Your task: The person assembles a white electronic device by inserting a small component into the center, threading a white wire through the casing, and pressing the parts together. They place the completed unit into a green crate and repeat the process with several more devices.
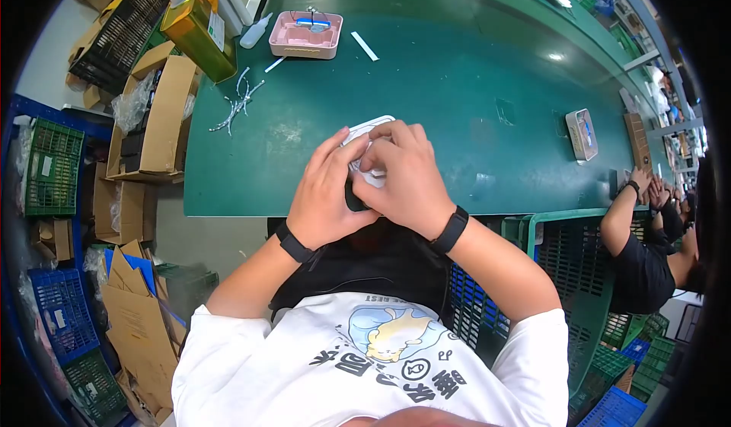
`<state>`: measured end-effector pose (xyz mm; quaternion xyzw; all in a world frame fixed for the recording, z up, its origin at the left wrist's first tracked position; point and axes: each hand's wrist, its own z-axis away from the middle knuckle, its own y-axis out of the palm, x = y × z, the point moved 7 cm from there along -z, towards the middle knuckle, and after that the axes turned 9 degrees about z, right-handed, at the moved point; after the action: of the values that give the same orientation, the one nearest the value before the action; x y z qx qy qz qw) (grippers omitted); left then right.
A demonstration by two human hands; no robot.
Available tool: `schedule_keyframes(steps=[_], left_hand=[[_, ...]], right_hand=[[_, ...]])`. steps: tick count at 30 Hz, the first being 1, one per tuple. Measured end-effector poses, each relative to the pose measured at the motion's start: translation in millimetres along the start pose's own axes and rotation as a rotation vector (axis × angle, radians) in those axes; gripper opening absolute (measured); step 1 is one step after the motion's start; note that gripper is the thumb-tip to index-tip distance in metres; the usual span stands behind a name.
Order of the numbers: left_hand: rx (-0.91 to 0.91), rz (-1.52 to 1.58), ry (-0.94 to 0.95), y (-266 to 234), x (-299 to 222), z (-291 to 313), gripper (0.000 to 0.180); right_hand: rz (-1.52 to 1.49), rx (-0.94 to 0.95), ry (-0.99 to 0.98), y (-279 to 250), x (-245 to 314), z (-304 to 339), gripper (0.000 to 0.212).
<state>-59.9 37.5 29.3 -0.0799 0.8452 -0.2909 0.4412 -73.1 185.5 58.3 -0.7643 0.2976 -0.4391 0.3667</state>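
At the table's front edge, my left hand (327, 187) is closed around a white plastic casing (370, 125) with a rounded rim. Its far end shows past my fingers, while much of the rest is hidden. My right hand (407, 172) curls over the casing from the other side, with thumb and index finger bent together at its middle. Whether a small part sits between those fingertips, I cannot tell. A dark surface (353, 196) shows beneath, between my two palms. Each of my wrists wears a black band.
On the green table (457, 84) lie a pink casing (304, 50) with wires, a plastic bottle (256, 31), white strips (365, 46) and a wire bundle (239, 101). A yellow-green can (199, 35) stands left. Another pink casing (582, 135) lies right, near a co-worker's hands (647, 187).
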Motion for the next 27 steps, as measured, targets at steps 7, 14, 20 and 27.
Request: schedule_keyframes(steps=[7, 14, 20, 27], left_hand=[[0.074, -0.003, 0.044, -11, 1, 1, 0.109], [0.222, -0.094, 0.068, -19, -6, -12, 0.095], [0.284, -0.184, 0.171, -16, -16, -21, 0.077], [0.31, -0.217, 0.165, -15, -18, -25, 0.076]], right_hand=[[-0.106, 0.076, 0.096, -14, -29, -7, 0.012], [-0.112, 0.081, -0.091, -31, -45, -14, 0.012], [-0.259, 0.161, 0.019, -12, -52, -14, 0.014], [-0.382, 0.189, 0.019, -5, -66, -16, 0.013]])
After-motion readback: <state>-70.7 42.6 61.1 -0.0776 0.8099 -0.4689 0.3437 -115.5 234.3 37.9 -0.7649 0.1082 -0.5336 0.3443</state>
